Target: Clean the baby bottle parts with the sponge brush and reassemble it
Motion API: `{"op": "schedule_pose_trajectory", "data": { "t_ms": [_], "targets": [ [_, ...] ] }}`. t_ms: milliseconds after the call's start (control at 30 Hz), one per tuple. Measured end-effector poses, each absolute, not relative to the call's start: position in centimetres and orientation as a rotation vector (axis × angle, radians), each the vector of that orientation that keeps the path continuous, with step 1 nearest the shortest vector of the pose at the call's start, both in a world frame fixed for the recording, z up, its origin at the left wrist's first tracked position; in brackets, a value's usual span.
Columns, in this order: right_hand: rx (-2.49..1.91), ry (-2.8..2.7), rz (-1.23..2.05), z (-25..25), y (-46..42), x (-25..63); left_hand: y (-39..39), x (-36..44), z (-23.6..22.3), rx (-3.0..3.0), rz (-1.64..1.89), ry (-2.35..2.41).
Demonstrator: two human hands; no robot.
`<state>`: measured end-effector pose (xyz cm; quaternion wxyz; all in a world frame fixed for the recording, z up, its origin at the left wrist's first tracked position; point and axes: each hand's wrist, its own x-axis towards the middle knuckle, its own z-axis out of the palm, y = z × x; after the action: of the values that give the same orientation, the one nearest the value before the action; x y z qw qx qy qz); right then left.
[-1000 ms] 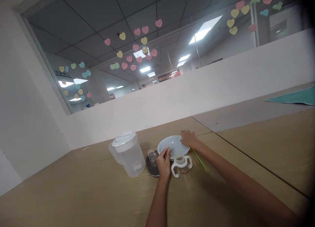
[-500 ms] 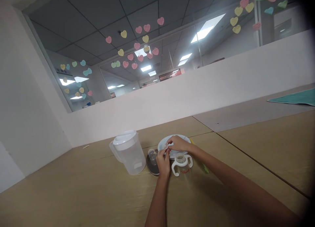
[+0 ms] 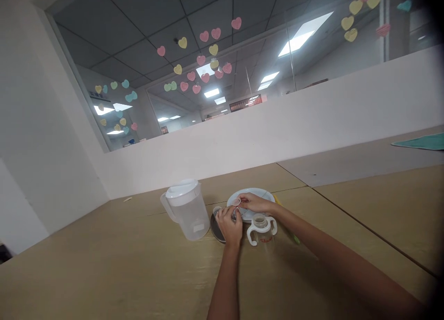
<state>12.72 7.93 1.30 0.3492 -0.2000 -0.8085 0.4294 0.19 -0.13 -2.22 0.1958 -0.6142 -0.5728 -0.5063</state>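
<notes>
The white plate [image 3: 255, 193] lies on the table [image 3: 156, 273], and the right hand [image 3: 255, 203] is over it, fingertips pinched on a small clear cap [image 3: 236, 202]. The cap sits above the plate's left part, just beyond the tip of the left hand [image 3: 231, 225]. That left hand is at the plate's near left edge with its fingers curled; something small and pale shows by its thumb, but whether it grips this cannot be told.

Left of the plate is a dark round tray [image 3: 217, 230], partly under the left hand, with a clear cup [image 3: 217, 211] beside that hand's fingers. Farther left of the plate stands a lidded clear pitcher [image 3: 190, 213]. A bottle with two white handles [image 3: 262, 230] stands open on the plate's near side. To the plate's right, a yellow-green thing [image 3: 296, 239] is partly hidden by the right forearm. A teal cloth [image 3: 421, 142] lies well off to the plate's right.
</notes>
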Motion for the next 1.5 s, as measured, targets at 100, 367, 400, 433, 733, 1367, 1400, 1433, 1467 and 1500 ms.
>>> {"op": "schedule_pose_trajectory", "data": {
  "t_ms": [100, 367, 400, 433, 733, 1367, 1400, 1433, 1467, 1500],
  "targets": [
    [-0.713, -2.168, 0.868, 1.3, 8.0, 12.7, 0.0, -0.2, -2.3, -1.735, -1.488, -1.597],
    [-1.021, -2.304, 0.528, 3.0, 7.9, 15.5, 0.8, -2.3, -2.9, -1.481, -1.662, -2.080],
    [-1.054, -2.332, 0.481, 3.2, 7.8, 15.8, 0.9, -2.4, -3.0, -1.459, -1.652, -2.125],
    [-1.087, -2.355, 0.435, 3.3, 7.8, 16.1, 1.0, -2.5, -3.1, -1.438, -1.637, -2.173],
    [-1.202, -2.509, 0.400, 1.1, 8.2, 16.0, 0.4, -1.1, -2.7, -1.501, -1.198, -2.416],
    [-0.640, -1.922, 1.129, 10.4, 3.0, 18.2, -0.6, -1.4, -2.7, -1.584, -1.600, -1.689],
    [-0.621, -1.976, 1.151, 10.6, 2.6, 18.2, -0.7, -1.3, -2.8, -1.614, -1.646, -1.590],
    [-0.603, -2.029, 1.170, 10.6, 2.2, 18.2, -0.8, -1.2, -2.8, -1.651, -1.659, -1.507],
    [-0.587, -2.080, 1.182, 10.7, 1.9, 18.1, -0.9, -1.0, -2.8, -1.687, -1.648, -1.441],
    [-0.571, -2.124, 1.186, 10.7, 1.7, 18.0, -1.0, -0.8, -2.8, -1.719, -1.620, -1.392]
  ]
}}
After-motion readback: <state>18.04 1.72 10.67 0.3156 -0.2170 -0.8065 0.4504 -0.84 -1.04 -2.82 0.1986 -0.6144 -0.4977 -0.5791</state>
